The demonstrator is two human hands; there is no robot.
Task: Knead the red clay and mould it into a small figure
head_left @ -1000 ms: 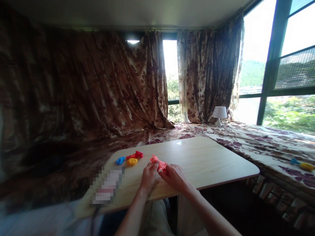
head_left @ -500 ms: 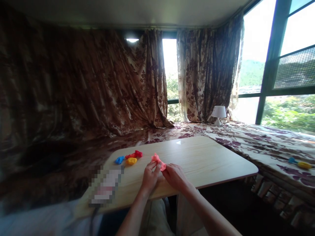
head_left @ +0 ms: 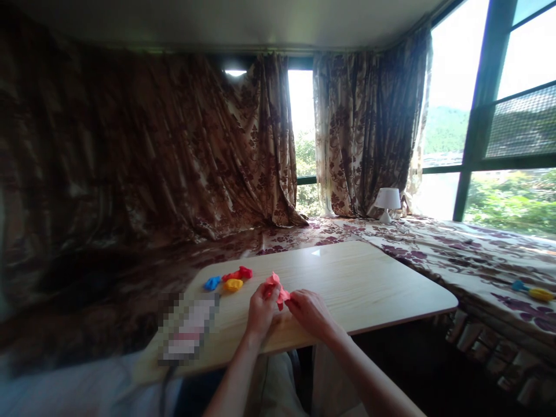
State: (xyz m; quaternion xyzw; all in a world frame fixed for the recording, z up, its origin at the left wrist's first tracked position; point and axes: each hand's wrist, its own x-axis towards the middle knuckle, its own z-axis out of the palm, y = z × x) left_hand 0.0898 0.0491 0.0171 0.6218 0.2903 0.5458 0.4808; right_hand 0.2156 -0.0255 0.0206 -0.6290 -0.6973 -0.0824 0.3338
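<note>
Over the near part of the pale wooden table (head_left: 369,289), a soft, crumpled coral-pink piece (head_left: 281,294) stretches between my two hands. Its material is too small to make out. My left hand (head_left: 261,310) pinches its left side, with the upper end sticking out above the fingers. My right hand (head_left: 311,311) pinches the right end. A small flap of the piece hangs down between them. Farther left on the tabletop lie a blue piece (head_left: 212,283), a yellow piece (head_left: 233,285) and red crumpled material (head_left: 238,274), close together.
A blurred-out flat device (head_left: 186,333) with a cord lies at the table's left edge. To the right, a blue-and-yellow item (head_left: 538,293) rests on the flower-patterned cover (head_left: 469,255). A white lamp (head_left: 387,200) stands in the far corner, before curtains (head_left: 360,133).
The coral-pink piece has changed shape: it was bunched between my hands and now has a flap hanging down. My fingers have shifted slightly on it. The other pieces have stayed put.
</note>
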